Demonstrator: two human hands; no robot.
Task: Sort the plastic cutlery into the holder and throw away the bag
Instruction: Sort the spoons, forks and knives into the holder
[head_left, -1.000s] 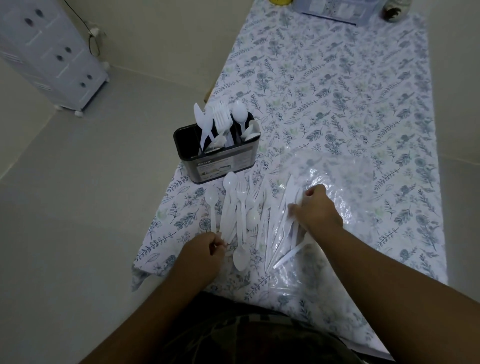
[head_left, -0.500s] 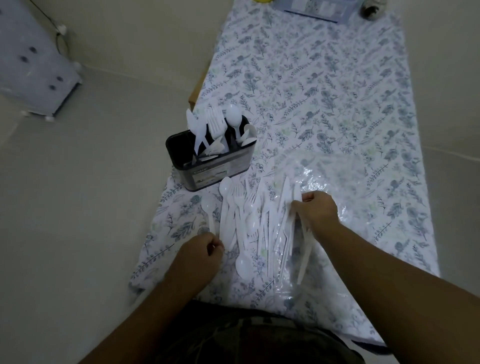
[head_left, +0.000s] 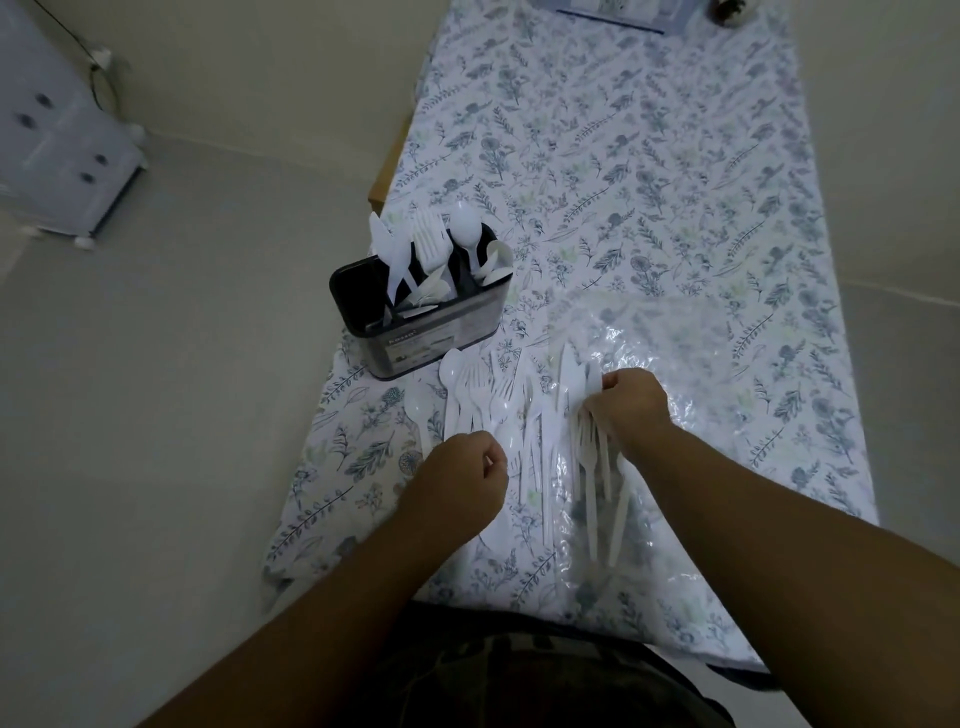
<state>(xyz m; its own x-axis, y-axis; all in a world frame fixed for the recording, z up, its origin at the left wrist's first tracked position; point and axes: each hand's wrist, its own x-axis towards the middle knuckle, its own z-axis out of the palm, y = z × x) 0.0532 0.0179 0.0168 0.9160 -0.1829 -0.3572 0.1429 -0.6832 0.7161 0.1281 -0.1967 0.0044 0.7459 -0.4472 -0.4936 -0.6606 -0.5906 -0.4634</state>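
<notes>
Beside holder (head_left: 415, 317): right hand (head_left: 631, 413) now lifting gathered forks (head_left: 589, 452) off bag (head_left: 675, 364), readying sorting; left hand (head_left: 462, 480) curling closed, contents untellable.

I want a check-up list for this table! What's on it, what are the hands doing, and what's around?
Surface: table under a floral cloth.
Job's things: black holder with knives, forks and spoons standing in it; loose white cutlery lying flat; clear bag spread out.
Clutter: box at the far end.
Hands: left hand curled, contents hidden; right hand grips several pieces.
Cables: dark cord at the wall.
Surroundings: white drawer unit on the floor.
</notes>
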